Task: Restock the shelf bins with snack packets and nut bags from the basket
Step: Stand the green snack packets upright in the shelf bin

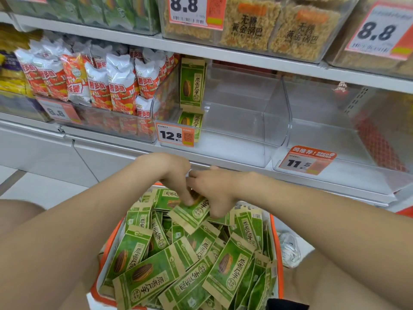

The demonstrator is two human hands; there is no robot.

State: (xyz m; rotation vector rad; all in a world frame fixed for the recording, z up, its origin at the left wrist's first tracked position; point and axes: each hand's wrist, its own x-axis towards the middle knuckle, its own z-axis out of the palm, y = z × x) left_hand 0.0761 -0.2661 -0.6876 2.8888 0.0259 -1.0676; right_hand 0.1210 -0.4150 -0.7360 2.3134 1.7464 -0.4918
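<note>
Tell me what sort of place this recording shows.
Most likely a shop's snack aisle: clear shelf bins carry orange price tags, bagged snacks fill the neighbouring bin, and a basket of green seed packets waits below for restocking.

- Basket — orange rim, pale inside, standing below the shelf and heaped with seed packets: flat, green with kraft-brown edges and a striped seed printed on them, lying crosswise at all angles.
- Top packet — tilted at the far end of the heap, pinched between the left hand and right hand.
- Clear bin with the 12.8 tag: two of the same packets at its left wall, one upright, one lower in front.
</note>
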